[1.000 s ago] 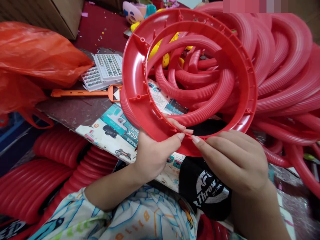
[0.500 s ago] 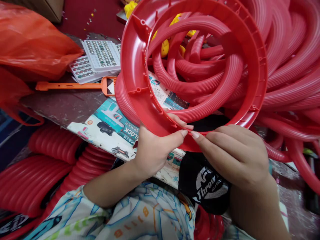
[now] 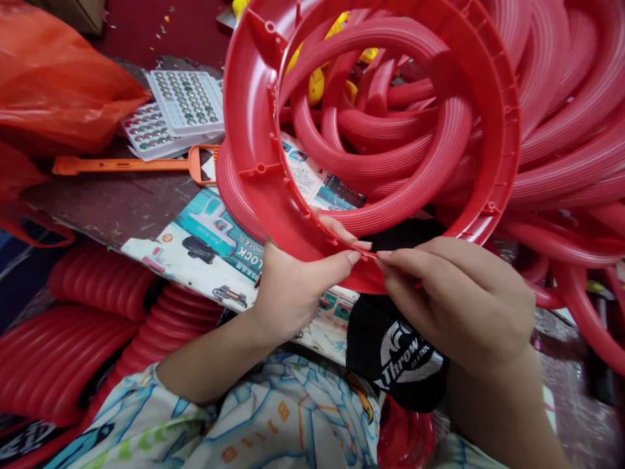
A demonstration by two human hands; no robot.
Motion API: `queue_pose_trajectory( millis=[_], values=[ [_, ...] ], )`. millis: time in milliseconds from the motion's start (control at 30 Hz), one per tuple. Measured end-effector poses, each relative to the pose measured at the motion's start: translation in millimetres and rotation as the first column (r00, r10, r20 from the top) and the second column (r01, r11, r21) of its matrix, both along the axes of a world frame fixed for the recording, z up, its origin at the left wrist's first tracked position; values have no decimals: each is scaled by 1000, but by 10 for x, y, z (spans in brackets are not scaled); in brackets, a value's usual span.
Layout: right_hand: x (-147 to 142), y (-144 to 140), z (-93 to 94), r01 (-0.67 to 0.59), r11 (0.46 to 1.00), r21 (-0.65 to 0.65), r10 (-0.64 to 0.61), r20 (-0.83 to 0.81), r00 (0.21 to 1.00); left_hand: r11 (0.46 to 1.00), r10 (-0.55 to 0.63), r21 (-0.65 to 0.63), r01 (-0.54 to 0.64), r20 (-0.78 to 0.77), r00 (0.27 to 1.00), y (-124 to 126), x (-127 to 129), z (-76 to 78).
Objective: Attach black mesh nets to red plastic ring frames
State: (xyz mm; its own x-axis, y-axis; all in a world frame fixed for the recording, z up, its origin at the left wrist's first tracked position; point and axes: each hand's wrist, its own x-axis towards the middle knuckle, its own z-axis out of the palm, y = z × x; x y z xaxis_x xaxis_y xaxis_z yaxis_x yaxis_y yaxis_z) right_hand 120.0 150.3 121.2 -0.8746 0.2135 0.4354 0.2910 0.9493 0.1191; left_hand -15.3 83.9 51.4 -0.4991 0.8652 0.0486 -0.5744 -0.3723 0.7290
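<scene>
A large red plastic ring with a ribbed, hollow underside is held up and tilted before me. My left hand is closed on its near rim, thumb on my side and fingers reaching through the opening. Just right of that thumb, my right hand pinches a thin red edge at the same rim with thumb and forefinger. Whether this edge is a separate strip, I cannot make out. Below the right fingers hangs a black fabric piece with white "Throw" lettering, partly hidden by that hand.
Red ribbed hoops are heaped at the right and behind the ring. Trays of small round metallic pieces, an orange plastic tool and an orange bag lie left. A printed board covers the near edge; stacked red rings stand below.
My right fingertips have drawn slightly apart from the left thumb and now pinch a thin edge. The ring and the surroundings appear shifted a little left in view.
</scene>
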Motion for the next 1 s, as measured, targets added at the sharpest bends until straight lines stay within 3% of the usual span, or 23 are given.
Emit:
queue_pose_trajectory(
  millis=[167,400,733,867,1000],
  values=[
    [-21,-16,-2,24,998,-53,-24,13,1000,1000,-8,9,8,23,1000,7,-1,11],
    [-31,0,-23,10,1000,4,-10,51,999,999,-51,-9,52,88,995,9,25,16],
    [-38,-68,18,40,999,-1,-40,112,993,999,15,-37,-18,-65,998,-7,43,29],
    [-30,-77,20,-10,998,64,5,88,996,998,22,-64,-25,-42,999,-3,65,49],
    [9,-39,12,-142,989,38,140,45,989,996,0,-84,1,9,1000,-7,59,71]
  ],
)
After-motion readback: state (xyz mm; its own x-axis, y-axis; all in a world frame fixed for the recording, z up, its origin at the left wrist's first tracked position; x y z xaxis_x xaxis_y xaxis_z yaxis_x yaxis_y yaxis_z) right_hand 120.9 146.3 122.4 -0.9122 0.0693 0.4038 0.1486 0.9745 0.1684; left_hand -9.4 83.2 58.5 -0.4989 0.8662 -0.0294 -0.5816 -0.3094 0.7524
